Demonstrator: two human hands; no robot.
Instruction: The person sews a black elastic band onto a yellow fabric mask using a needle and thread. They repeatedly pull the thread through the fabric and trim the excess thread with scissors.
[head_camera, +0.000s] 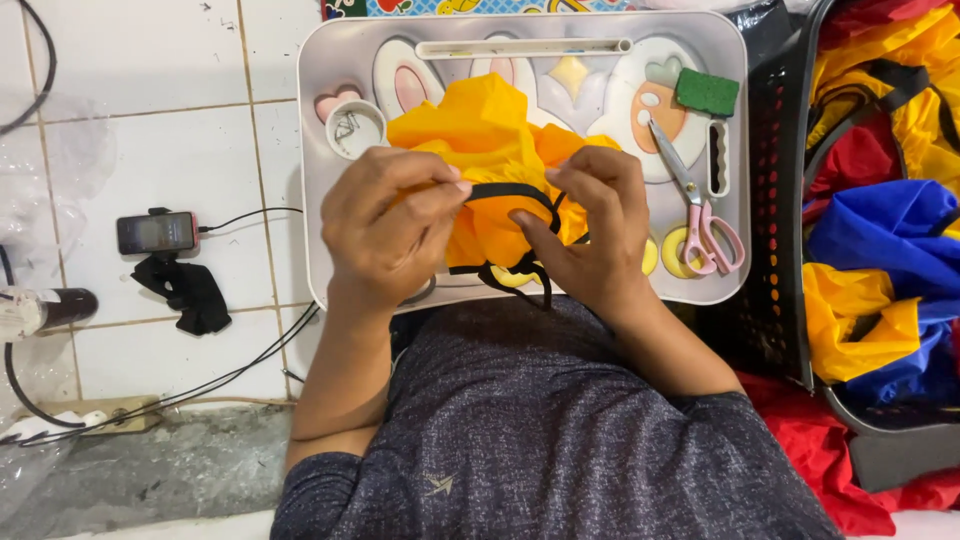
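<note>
- Nearest the camera is the person's lap in a dark speckled grey shirt (560, 440), both forearms reaching forward over it to the work.
- The left hand (385, 235) is closed in a pinch: thumb and fingers grip one end of a flat black elastic strap (510, 190) together with a fold of the crumpled bright orange thin fabric piece (490, 140).
- The right hand (590, 235) is closed too — its fingers hold the other stretch of the strap against the fabric, so the strap runs taut between the two hands; a loose black loop hangs below toward the lap.
- The fabric sits bunched above and between the hands, resting on the near half of a pale grey plastic lap tray with rabbit and carrot pictures (320, 150).
- The step in hand looks like fitting or threading the strap along the fabric's edge; by my judgement the next move calls for a steady pinch on both ends and a small feed of strap — without letting the fabric slip.
- Farther on the tray: pink-handled scissors (705, 220) to the right, a green sponge block (707, 90) beyond them, a small round white cup holding metal bits (355, 128) at left.
- To the right, apart from the tray, a black perforated plastic basket (775, 200) holds yellow, blue and red cloth.
</note>
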